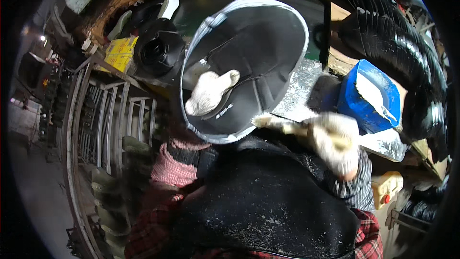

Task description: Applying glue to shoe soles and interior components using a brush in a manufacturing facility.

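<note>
A large oval black rubber piece with a whitish coated rim tilts in front of me. My left hand, in a white glove, is closed on the rubber inside that rim; its fingertips are partly hidden. Pale smears and small white print show close to the glove. Lower right of the piece, my right hand, also gloved and blurred by motion, grips a brush. The pale bristles are at the near right rim. To the right of that hand stands a blue tub with white material and a white tool inside.
Stacked glossy black sheets rise at the far right. A yellow box and a rolled black piece lie at the left. Metal racks stand to the left; a cream jug with a red cap sits at the lower right.
</note>
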Available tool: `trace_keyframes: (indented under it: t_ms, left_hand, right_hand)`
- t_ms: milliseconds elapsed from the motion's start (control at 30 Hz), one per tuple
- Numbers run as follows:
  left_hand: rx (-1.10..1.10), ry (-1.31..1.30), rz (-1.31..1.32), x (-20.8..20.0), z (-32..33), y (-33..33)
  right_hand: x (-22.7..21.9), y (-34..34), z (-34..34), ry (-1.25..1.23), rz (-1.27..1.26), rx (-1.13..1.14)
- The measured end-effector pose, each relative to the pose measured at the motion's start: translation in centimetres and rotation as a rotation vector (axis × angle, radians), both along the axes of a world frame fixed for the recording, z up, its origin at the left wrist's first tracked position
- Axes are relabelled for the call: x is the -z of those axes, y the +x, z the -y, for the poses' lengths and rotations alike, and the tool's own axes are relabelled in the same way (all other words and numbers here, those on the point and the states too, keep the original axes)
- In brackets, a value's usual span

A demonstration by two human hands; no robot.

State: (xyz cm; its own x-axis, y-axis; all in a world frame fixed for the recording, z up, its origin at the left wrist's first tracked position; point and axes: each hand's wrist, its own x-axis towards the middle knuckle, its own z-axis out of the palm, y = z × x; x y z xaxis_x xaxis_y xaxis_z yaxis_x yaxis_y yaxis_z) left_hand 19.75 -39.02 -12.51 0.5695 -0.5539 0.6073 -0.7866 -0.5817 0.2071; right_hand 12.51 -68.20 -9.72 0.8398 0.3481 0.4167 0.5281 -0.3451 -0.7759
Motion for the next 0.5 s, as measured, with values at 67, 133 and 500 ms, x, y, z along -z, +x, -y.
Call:
trace_keyframes:
  t_ms: [67,133,500]
  left_hand:
    - [-0.026,-0.141,-0.715,1.8,-2.3,-0.8]
    - [-0.091,-0.626,-1.070,2.3,-1.0,-1.2]
    - [-0.069,-0.997,-1.021,7.3,1.5,11.4]
  right_hand:
    - [2.0,2.8,1.4,0.096,-0.033,0.344]
    - [3.1,6.2,2.5,0.120,0.340,0.521]
    - [7.9,2.8,2.7,0.241,-0.183,0.174]
